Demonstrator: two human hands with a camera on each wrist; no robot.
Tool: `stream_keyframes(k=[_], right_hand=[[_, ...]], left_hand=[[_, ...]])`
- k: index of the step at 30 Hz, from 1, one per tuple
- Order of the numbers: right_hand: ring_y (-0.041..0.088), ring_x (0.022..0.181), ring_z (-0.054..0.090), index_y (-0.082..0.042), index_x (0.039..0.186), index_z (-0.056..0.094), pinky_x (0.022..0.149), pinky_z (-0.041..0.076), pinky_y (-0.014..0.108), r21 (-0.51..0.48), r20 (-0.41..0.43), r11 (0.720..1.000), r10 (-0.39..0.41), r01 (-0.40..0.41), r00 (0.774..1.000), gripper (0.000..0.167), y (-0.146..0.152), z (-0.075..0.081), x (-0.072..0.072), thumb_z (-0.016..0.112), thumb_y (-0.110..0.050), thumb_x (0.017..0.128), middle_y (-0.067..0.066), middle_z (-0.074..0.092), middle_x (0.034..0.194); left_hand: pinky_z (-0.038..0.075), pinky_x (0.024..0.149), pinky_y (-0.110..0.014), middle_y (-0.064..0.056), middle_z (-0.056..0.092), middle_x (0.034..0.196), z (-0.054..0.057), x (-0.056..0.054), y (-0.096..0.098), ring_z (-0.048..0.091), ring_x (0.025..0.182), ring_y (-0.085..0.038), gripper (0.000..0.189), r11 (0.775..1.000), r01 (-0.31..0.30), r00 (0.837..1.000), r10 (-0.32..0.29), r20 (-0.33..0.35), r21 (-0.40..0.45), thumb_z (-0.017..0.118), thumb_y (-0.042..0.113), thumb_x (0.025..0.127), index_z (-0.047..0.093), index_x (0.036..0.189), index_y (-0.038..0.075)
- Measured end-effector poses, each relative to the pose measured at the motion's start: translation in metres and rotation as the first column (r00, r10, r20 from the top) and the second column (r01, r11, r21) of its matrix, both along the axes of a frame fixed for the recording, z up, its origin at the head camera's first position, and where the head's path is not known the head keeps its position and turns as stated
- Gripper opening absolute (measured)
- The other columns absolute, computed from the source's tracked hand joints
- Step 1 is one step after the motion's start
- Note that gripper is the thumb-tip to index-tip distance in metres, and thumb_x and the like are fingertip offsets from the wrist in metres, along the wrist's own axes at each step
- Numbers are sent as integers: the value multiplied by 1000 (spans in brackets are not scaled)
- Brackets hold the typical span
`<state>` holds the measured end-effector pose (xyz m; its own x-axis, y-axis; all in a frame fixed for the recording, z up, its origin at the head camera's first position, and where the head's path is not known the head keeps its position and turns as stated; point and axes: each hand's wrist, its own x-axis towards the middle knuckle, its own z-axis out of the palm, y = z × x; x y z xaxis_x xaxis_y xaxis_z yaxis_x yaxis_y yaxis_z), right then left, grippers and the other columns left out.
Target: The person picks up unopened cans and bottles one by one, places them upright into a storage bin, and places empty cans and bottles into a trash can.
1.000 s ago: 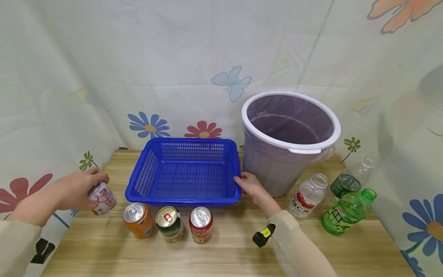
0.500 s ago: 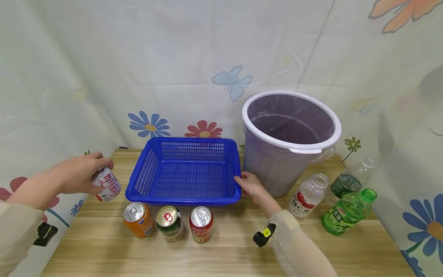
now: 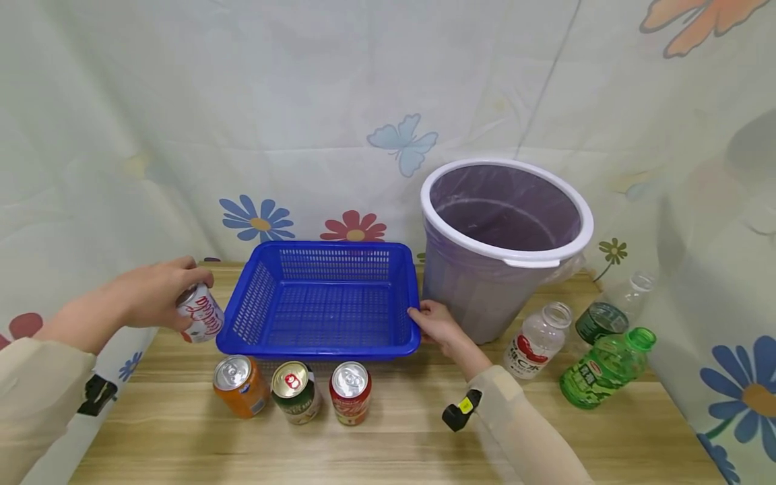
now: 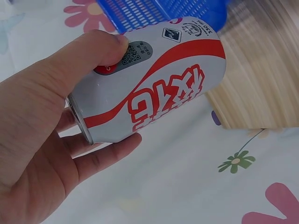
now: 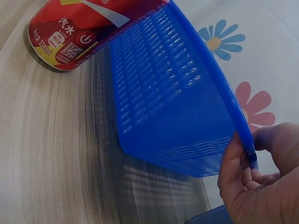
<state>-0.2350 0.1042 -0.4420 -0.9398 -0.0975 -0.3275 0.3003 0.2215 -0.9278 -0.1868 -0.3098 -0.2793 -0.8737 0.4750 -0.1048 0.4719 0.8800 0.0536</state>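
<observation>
Head view: left hand [image 3: 159,294] grips white can [image 3: 203,318], tilted, near nine o'clock of blue basket [image 3: 333,315]; whether can touches rim [image 3: 414,286], hard to judge. Right hand [image 3: 440,327] pinches rim at three o'clock. Orange can [image 3: 241,387], green can [image 3: 296,393], red can [image 3: 350,394] stand from seven round to five; bin [image 3: 469,283] toward three. Left wrist view: fingers [image 4: 110,155] round white can, basket at twelve. Right wrist view: rim pinched at four o'clock, red can at eleven.

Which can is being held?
The white can with red lettering, gripped by the left hand; the orange can, green can and red can stand on the table untouched.
</observation>
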Motion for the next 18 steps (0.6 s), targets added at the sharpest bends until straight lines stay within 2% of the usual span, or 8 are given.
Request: stream_keyframes(k=[7, 18], right_hand=[[21, 80, 65, 5, 118, 49, 64, 55, 29, 13, 0, 1000, 10, -10, 1000, 33, 0, 1, 0, 51, -17, 94, 24, 62, 107], [22, 80, 66, 5, 119, 48, 67, 56, 32, 28, 8, 1000, 12, -12, 1000, 34, 0, 2, -1, 50, -18, 94, 24, 62, 107]], left_hand=[[53, 64, -37, -8, 54, 94, 4, -7, 13, 55, 76, -18, 49, 999, 34, 999, -35, -21, -13, 82, 14, 62, 58, 104, 9], [53, 64, -36, -8, 53, 92, 3, -23, 39, 54, 76, -19, 49, 999, 23, 1000, -23, 2, -28, 82, 15, 64, 59, 107, 9]])
